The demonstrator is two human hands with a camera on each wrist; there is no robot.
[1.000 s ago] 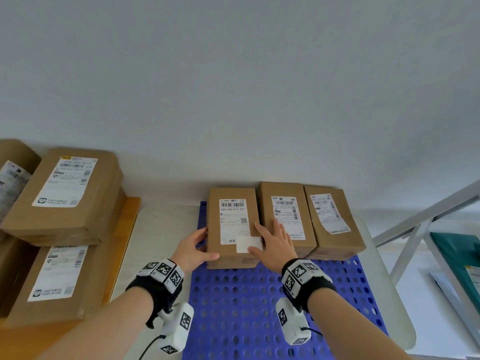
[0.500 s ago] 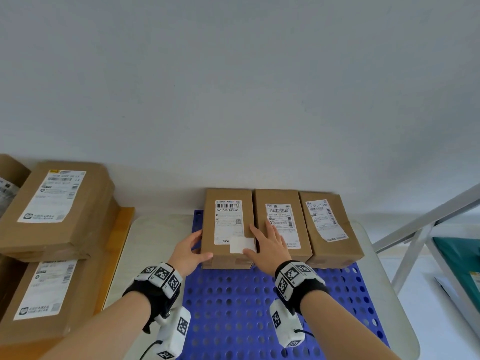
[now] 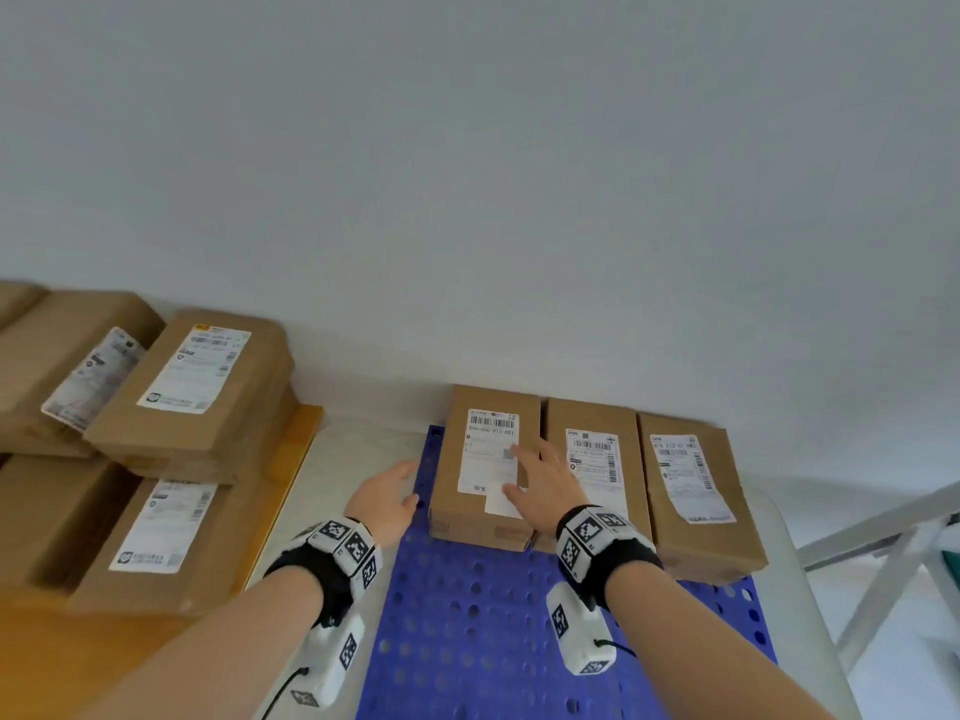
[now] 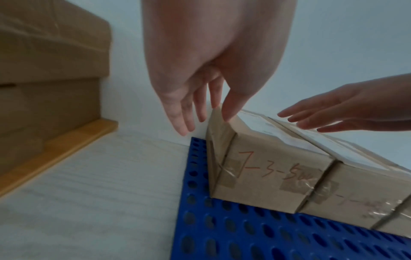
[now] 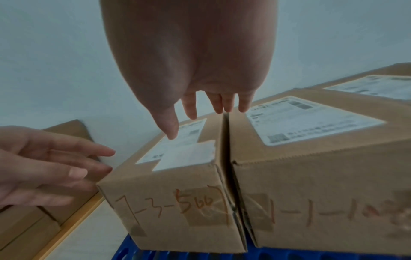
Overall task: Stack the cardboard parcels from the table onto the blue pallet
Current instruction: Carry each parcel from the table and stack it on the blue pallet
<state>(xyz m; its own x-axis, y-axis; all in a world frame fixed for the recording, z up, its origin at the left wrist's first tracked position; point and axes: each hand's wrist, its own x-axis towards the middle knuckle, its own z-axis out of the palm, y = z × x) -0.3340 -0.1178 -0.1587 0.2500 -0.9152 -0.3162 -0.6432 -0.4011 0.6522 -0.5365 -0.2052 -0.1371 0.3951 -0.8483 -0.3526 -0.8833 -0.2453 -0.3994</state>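
Three taped cardboard parcels stand side by side along the far edge of the blue perforated pallet [image 3: 467, 615]. My left hand [image 3: 387, 493] hangs beside the left parcel [image 3: 485, 407] with straight fingers. In the left wrist view the hand [image 4: 200, 112] has its thumb at the upper left edge of that parcel [image 4: 266, 176]; whether it touches, I cannot tell. My right hand [image 3: 545, 485] lies spread over the same parcel's label, fingers straight. In the right wrist view the hand [image 5: 193, 112] points along the seam between this parcel [image 5: 177, 202] and the middle parcel [image 5: 322, 193].
Several more parcels [image 3: 192, 397] are stacked on a wooden table [image 3: 298, 444] to the left. The pallet lies on a white table [image 3: 343, 449] against the wall. A white metal frame [image 3: 883, 553] stands at the right. The pallet's near half is bare.
My left hand has come off the left parcel's front corner and now sits a little to its left. My right hand has slid farther along the top. The view has turned left.
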